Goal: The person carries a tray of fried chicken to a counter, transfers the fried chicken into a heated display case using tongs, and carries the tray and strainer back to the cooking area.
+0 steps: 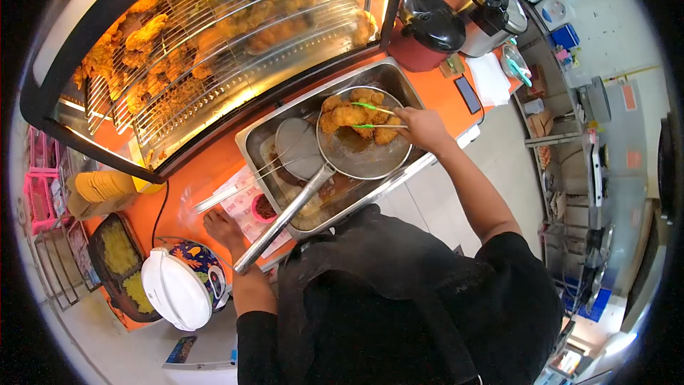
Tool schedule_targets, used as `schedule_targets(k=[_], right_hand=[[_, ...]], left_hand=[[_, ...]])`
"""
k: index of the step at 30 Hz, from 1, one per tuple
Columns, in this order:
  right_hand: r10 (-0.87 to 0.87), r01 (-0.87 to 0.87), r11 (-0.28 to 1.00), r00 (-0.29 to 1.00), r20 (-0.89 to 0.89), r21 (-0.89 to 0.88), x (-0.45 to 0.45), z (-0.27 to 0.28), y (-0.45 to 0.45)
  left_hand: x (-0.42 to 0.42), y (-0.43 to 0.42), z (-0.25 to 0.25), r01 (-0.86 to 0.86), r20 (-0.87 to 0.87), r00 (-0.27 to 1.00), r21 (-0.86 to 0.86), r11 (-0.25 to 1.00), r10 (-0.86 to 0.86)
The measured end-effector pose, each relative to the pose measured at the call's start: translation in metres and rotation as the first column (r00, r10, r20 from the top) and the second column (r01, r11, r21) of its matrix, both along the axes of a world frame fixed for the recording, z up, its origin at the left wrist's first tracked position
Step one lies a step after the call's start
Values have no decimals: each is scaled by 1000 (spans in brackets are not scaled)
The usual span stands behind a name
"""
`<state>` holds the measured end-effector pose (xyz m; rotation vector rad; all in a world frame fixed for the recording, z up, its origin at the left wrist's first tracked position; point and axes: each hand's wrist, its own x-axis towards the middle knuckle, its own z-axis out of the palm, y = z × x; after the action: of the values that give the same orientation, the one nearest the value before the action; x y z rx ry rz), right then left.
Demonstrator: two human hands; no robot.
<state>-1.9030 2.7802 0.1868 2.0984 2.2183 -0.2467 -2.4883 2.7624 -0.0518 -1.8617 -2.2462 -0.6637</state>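
Observation:
My right hand (pixel 420 128) is closed around a pair of tongs (pixel 385 110) with green tips. The tips reach over several pieces of fried chicken (pixel 349 117), which lie in a round strainer (pixel 356 164). That strainer rests on a steel tray (pixel 249 139), and its long metal handle (pixel 285 221) slants toward my body. On the orange counter, my left hand (pixel 224 229) lies at the edge of printed paper (pixel 239 207), fingers partly stretched and apparently holding nothing. Near it are a pink container (pixel 265 207) of dark red stuff and a wire skimmer (pixel 235 191).
A lit glass warmer (pixel 235 100) with racks of fried food stands behind the tray. A dark red pot with a black lid (pixel 431 21), a steel pot (pixel 491 11) and a phone (pixel 467 94) are at the right. A rice cooker (pixel 178 289) with its white lid raised stands at the left.

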Motion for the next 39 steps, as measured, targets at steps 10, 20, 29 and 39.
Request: schedule_targets(k=[10, 20, 29, 39], right_hand=[[132, -133, 991, 990, 59, 18, -28, -28, 26], [297, -273, 932, 952, 72, -241, -17, 7, 95], [514, -463, 822, 854, 80, -332, -28, 23, 134], [643, -517, 725, 746, 176, -456, -78, 31, 151]], left_hand=[[-1, -2, 9, 27, 70, 997, 7, 1000, -27], [-3, -2, 11, -30, 83, 996, -56, 998, 34], [-6, -1, 8, -36, 113, 993, -61, 997, 43], [-8, -1, 4, -37, 94, 995, -62, 997, 43]])
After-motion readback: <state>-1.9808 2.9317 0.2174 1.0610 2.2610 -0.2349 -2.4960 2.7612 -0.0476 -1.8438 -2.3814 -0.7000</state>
